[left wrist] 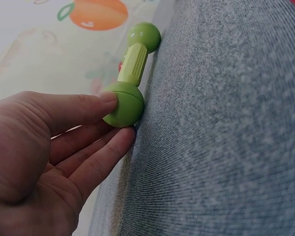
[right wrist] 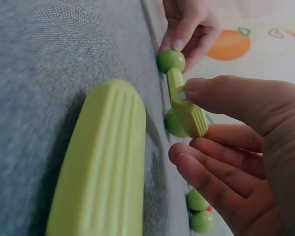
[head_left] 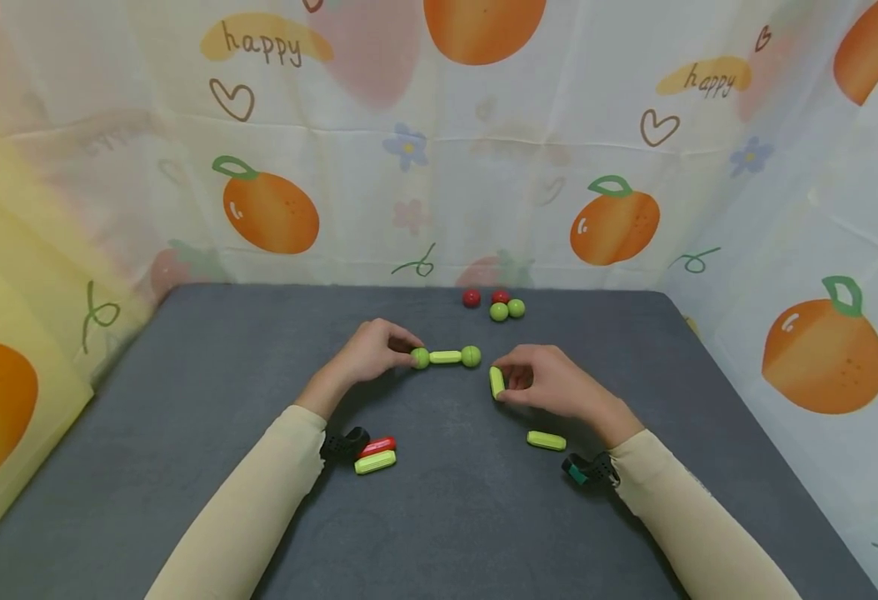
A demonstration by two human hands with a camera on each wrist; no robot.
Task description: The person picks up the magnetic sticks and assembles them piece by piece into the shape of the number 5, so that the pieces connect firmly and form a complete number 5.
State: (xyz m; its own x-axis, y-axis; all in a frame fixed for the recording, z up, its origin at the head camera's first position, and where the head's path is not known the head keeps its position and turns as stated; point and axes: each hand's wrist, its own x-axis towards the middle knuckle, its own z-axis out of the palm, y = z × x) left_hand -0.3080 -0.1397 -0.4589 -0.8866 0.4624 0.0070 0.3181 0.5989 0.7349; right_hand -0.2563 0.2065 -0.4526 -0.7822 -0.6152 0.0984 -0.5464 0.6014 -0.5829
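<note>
My left hand (head_left: 371, 354) pinches the left green ball (head_left: 420, 358) between thumb and fingers. A light green rod (head_left: 445, 357) joins that ball to another green ball (head_left: 471, 357) on its right. The left wrist view shows the thumb on the near ball (left wrist: 125, 105), with the rod (left wrist: 133, 64) and far ball (left wrist: 144, 37) beyond. Just right of this piece, my right hand (head_left: 551, 382) holds a separate light green rod (head_left: 496, 383) by its ends, apart from the balls. In the right wrist view this rod (right wrist: 191, 115) lies between thumb and fingers.
Two red balls (head_left: 471, 298) and two green balls (head_left: 499, 312) sit at the table's back edge. A loose light green rod (head_left: 546, 440) lies near the right wrist. By the left wrist are a red rod (head_left: 377, 447) and a light green rod (head_left: 375, 462).
</note>
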